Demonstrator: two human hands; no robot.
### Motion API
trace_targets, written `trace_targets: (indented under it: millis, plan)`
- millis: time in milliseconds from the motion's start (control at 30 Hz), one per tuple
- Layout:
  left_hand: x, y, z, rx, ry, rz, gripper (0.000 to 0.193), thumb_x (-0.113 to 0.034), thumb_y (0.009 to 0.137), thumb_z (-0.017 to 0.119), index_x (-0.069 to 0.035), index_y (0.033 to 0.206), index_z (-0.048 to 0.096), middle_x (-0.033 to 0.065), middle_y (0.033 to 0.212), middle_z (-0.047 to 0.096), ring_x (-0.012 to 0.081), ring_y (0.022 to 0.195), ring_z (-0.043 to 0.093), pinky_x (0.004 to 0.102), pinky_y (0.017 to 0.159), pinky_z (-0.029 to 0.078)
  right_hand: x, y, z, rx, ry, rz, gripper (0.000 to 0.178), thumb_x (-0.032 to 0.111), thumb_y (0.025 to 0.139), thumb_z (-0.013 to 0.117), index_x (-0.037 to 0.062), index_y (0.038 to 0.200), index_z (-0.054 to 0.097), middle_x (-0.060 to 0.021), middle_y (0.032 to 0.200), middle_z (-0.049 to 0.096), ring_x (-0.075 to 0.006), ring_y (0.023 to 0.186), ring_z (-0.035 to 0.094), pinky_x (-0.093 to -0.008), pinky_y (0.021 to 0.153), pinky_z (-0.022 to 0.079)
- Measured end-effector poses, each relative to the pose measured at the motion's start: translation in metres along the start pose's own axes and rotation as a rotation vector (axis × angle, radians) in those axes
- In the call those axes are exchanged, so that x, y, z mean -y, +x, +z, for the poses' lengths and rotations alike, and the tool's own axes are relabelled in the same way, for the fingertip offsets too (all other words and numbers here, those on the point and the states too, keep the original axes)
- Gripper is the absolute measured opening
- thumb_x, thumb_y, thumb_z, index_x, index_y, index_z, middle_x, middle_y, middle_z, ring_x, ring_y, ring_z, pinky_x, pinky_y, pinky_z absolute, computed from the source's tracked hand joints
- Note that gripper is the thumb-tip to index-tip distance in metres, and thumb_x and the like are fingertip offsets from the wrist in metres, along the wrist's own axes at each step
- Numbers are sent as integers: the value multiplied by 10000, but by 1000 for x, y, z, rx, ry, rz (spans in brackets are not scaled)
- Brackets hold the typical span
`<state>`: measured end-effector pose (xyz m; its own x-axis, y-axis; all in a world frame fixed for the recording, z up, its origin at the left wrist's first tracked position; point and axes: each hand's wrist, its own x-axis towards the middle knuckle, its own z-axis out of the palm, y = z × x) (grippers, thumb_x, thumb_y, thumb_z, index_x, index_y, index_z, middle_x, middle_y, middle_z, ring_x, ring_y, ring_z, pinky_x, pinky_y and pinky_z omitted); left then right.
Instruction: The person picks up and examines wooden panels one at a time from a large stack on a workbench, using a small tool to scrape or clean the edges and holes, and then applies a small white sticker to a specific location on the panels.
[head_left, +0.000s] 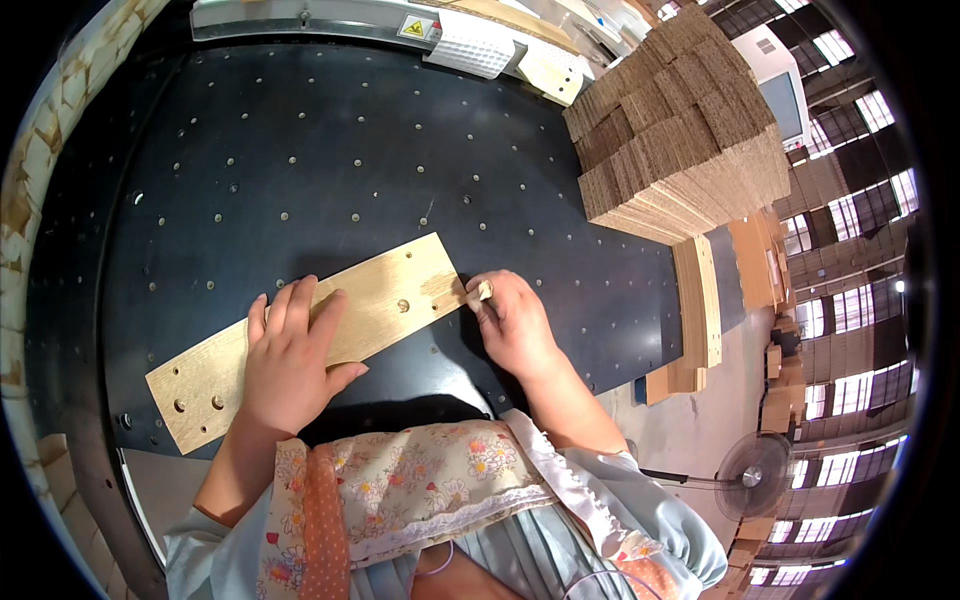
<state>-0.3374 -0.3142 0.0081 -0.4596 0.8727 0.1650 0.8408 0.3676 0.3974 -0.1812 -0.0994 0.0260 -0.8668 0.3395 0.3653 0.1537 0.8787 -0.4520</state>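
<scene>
A long, pale plywood board (330, 330) lies flat and slantwise on the dark worktop (330, 150), its lower end toward the person's left and its upper end toward the right. Small round holes show near its lower end and one near its middle. The left hand (290, 360) rests palm down on the middle of the board, fingers (300, 300) spread flat and open across the wood, gripping nothing. The right hand (515, 325) sits at the board's upper right end, its fingers curled closed around a small pale wooden peg (485, 290) pinched at the fingertips, just beside the board's edge; whether the peg touches the board cannot be told.

The worktop is black and dotted with rows of small light holes. At its far right stands a tall stack of brown cardboard sheets (680, 140), laid in alternating bundles. Beside the worktop's right edge, lower down, more wooden boards (700, 300) are stacked on edge. A pedestal fan (752, 475) stands on the floor at lower right.
</scene>
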Motion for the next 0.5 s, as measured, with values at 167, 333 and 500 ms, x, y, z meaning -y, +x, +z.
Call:
trace_targets:
  millis: [167,333,500]
  plan:
    - [0,-2,-1,6,10,7,736,-384,668,753,-106,1289,471,144,1339,382,318,1266,338,496,1076,211,-1,-5,4,38,-31,21,271,-104,691,585,22,928,543,-142,882,602,-345,846,586,-389,753,478]
    - [-1,-2,-2,7,8,-2,736,-384,667,754,-103,1286,474,144,1325,392,316,1256,347,500,1071,218,2,-4,1,46,-44,-15,301,-115,677,575,15,948,550,-140,887,601,-347,848,585,-395,757,477]
    - [-1,-1,-3,7,-3,0,724,-380,670,751,-96,1278,478,151,1319,395,313,1253,350,503,1067,225,1,-4,4,38,-52,-24,309,-121,667,571,14,944,552,-141,887,600,-349,849,584,-396,756,478]
